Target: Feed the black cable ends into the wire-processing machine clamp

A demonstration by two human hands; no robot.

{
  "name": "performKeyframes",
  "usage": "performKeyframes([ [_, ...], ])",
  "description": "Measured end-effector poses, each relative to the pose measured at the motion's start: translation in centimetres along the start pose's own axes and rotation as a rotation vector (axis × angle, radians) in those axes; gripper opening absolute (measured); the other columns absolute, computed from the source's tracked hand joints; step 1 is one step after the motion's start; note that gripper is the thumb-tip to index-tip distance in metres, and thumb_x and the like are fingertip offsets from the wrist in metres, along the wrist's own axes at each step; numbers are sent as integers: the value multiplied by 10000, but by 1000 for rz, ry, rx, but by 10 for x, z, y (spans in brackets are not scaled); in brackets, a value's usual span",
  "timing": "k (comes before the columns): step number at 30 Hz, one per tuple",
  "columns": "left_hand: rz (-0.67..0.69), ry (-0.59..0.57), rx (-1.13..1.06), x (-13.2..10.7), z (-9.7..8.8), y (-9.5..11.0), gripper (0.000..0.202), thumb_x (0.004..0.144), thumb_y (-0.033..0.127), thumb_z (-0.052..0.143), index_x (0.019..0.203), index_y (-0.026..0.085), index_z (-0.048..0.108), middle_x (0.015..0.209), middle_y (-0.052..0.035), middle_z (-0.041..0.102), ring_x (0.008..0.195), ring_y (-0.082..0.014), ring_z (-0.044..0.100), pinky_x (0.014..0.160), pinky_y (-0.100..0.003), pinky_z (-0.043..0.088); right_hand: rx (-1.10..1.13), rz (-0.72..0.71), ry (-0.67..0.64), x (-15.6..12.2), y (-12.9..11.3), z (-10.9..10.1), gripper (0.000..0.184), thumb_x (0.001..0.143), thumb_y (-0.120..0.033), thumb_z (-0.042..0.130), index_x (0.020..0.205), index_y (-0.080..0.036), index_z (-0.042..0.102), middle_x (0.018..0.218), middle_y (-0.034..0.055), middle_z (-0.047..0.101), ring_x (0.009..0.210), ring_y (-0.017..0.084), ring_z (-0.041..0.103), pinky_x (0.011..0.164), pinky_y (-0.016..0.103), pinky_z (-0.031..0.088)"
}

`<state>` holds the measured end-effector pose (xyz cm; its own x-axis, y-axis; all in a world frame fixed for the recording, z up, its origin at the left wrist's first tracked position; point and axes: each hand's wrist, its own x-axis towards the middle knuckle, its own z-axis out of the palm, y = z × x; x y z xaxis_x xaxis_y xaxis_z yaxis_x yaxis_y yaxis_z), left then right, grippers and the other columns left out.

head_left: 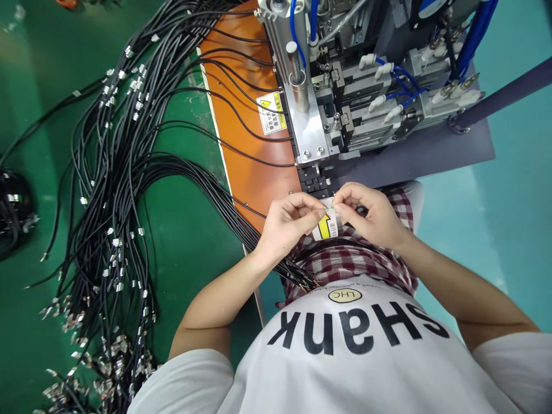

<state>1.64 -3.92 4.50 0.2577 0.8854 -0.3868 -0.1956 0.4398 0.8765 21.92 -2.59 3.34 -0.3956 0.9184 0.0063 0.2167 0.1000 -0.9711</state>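
Observation:
My left hand (290,223) is pinched, thumb against forefinger, at the front end of the machine's track. Facing it a short gap away, my right hand (366,211) is also closed in a pinch. A thin wire (329,209) shows between the two sets of fingertips; its finer details are too small to make out. Just below the fingertips lies a white label with a yellow arrow (324,227). A bundle of black cables (207,192) runs across to my lap, where its stripped ends with thin coloured wires (307,280) lie.
A machine with metal cylinders (302,98) and blue air hoses (401,80) stands ahead. Single black cables cross the orange plate (252,155) into its track (314,181). A large heap of black cables with metal-tipped ends (116,172) covers the green surface (190,264) at left.

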Motion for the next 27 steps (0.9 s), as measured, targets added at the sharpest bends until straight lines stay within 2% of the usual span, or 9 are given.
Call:
performKeyframes([
  [5, 6, 5, -27, 0, 0, -2, 180, 779, 281, 828, 840, 154, 717, 611, 23, 596, 469, -47, 434, 460, -202, 344, 31, 58, 70, -5, -1, 5, 90, 952, -256, 627, 954, -195, 693, 843, 16, 667, 696, 131, 609, 655, 289, 461],
  [9, 10, 10, -33, 0, 0, -3, 182, 780, 275, 825, 844, 150, 710, 609, 30, 585, 468, -44, 433, 452, -195, 343, 1, 28, 176, -6, -4, 13, 80, 900, -244, 697, 957, -208, 740, 893, 19, 710, 696, 126, 637, 630, 276, 485],
  [15, 23, 5, -29, 0, -1, -3, 173, 815, 282, 798, 862, 143, 706, 625, 26, 597, 478, -46, 441, 463, -198, 360, -108, -74, 324, -6, -10, 22, 52, 872, -209, 725, 902, -219, 766, 853, 10, 735, 674, 116, 628, 588, 257, 492],
  [23, 28, 11, -20, 0, -2, -4, 184, 813, 293, 805, 857, 146, 703, 591, 33, 579, 475, -52, 453, 462, -195, 360, -128, -107, 323, -4, -9, 25, 40, 880, -177, 690, 863, -208, 708, 802, 1, 675, 666, 119, 589, 629, 275, 486],
  [25, 40, 14, -6, 0, 0, -5, 188, 806, 290, 813, 862, 146, 706, 595, 30, 587, 476, -54, 469, 460, -191, 360, -119, -90, 310, -3, -8, 26, 45, 884, -182, 679, 844, -201, 682, 803, 4, 655, 692, 125, 585, 659, 284, 477],
  [27, 75, 27, 6, -1, 1, -7, 189, 808, 291, 812, 881, 150, 709, 593, 30, 590, 483, -61, 499, 473, -191, 384, -36, -13, 285, -3, -8, 27, 70, 898, -214, 672, 833, -196, 655, 791, 4, 637, 699, 129, 585, 654, 287, 461],
])
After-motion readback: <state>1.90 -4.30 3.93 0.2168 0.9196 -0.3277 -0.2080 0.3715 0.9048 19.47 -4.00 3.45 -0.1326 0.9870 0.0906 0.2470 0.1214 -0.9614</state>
